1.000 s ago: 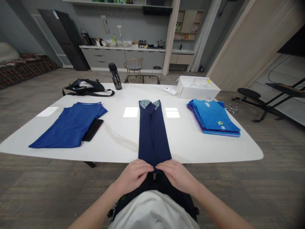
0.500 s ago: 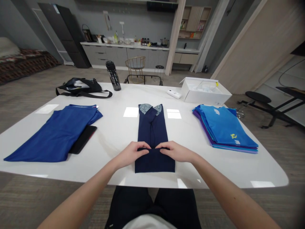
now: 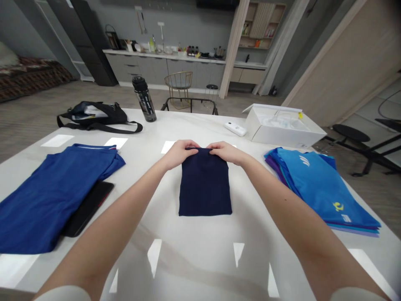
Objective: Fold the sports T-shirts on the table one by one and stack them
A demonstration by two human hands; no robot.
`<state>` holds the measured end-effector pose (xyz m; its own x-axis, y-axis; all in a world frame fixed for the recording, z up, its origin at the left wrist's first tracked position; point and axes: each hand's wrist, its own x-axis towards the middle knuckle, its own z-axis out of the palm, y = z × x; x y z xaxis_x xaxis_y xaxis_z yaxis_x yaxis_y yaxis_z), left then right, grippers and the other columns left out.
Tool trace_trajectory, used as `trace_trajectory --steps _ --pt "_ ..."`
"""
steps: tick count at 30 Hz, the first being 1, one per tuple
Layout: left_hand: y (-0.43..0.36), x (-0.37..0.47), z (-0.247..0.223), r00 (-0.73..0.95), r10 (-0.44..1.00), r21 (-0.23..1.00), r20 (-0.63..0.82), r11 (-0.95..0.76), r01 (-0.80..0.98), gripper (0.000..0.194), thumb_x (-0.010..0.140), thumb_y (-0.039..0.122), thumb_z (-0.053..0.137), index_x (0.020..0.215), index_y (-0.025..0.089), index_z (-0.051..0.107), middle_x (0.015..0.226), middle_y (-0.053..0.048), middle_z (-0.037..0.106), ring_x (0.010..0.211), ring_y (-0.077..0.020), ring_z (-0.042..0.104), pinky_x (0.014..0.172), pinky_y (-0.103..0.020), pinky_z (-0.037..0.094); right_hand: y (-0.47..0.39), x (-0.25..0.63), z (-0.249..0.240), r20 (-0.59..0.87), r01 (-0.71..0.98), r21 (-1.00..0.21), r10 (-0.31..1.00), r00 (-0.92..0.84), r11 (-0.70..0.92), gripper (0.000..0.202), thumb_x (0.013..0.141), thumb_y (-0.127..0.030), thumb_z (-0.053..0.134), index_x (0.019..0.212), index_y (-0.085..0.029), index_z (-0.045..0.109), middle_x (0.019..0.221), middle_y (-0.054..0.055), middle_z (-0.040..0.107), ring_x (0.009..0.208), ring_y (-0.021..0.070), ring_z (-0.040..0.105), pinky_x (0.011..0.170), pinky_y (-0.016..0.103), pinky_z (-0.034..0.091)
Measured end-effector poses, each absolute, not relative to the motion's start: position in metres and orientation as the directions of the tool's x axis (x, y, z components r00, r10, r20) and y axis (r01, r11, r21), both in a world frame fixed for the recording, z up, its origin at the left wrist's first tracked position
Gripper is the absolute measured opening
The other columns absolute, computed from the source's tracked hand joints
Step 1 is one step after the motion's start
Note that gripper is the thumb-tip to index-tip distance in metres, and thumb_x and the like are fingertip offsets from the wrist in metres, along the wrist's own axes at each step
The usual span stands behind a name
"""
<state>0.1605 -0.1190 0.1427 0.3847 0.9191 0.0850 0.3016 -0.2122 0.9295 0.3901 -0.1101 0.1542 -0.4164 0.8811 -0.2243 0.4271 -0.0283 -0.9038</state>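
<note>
A dark navy garment (image 3: 205,188), folded into a compact rectangle, lies flat on the white table (image 3: 194,259) in front of me. My left hand (image 3: 181,154) pinches the left part of its far edge, thumb on top. At the right part of the same edge, my right hand (image 3: 226,152) grips the cloth in the same way. The fingertips beneath the fold are hidden. Both arms stretch forward on either side of the garment, and its patterned collar is out of sight.
To the left, a blue garment (image 3: 59,188) partly covers a black flat object (image 3: 89,209). A stack of folded shirts (image 3: 322,184) lies at right. Further back are a black bag (image 3: 97,115), a bottle (image 3: 144,99), a white handheld device (image 3: 235,128) and a white box (image 3: 282,125).
Both hands have moved away from me, carrying the folded edge over the collar end. The garment is now shorter, its collar covered. The camera view has shifted forward over the table.
</note>
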Motion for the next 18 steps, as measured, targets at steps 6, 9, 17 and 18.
trace_trajectory --steps 6,9,17,18 --pt "-0.048 0.163 0.077 0.224 0.970 0.850 0.094 -0.196 0.490 0.018 0.082 0.024 0.067 0.097 0.016 0.072 0.094 -0.006 0.075 0.090 -0.0213 0.069 0.085 -0.034 0.052 -0.044 0.384 0.105 -0.113 0.685 -0.712 0.937 -0.331 0.156 0.027 0.085 -0.012 0.059 0.107 -0.016 0.075 0.090 0.003 0.075 0.080 0.0164 0.067 0.081 0.027 0.052" --pt "-0.057 0.171 0.062 0.138 0.929 0.625 0.344 -0.336 0.705 0.024 0.090 0.017 0.056 0.111 0.017 0.069 0.114 -0.011 0.070 0.106 -0.0238 0.066 0.098 -0.039 0.050 -0.054 0.380 0.082 0.200 0.836 -0.474 0.959 -0.202 0.275 0.034 0.090 -0.017 0.059 0.122 -0.017 0.069 0.118 0.011 0.070 0.109 0.0244 0.063 0.100 0.039 0.048" --pt "-0.098 0.199 0.035 0.458 0.852 0.296 0.252 -0.519 0.802 0.048 0.104 0.026 0.033 0.146 0.009 0.048 0.152 -0.016 0.050 0.143 -0.0243 0.044 0.121 -0.043 0.031 -0.105 0.363 0.034 0.249 0.860 -0.311 0.908 -0.336 0.404 0.050 0.105 -0.028 0.032 0.148 -0.010 0.049 0.152 0.014 0.050 0.143 0.0239 0.043 0.121 0.040 0.030" --pt "-0.097 0.199 0.031 0.473 0.858 0.277 0.201 -0.513 0.813 0.051 0.105 0.030 0.031 0.150 0.008 0.043 0.157 -0.015 0.045 0.147 -0.0241 0.038 0.124 -0.044 0.027 -0.104 0.364 0.029 0.206 0.876 -0.299 0.922 -0.329 0.379 0.053 0.105 -0.030 0.031 0.152 -0.009 0.045 0.155 0.013 0.047 0.146 0.0246 0.039 0.122 0.042 0.026"
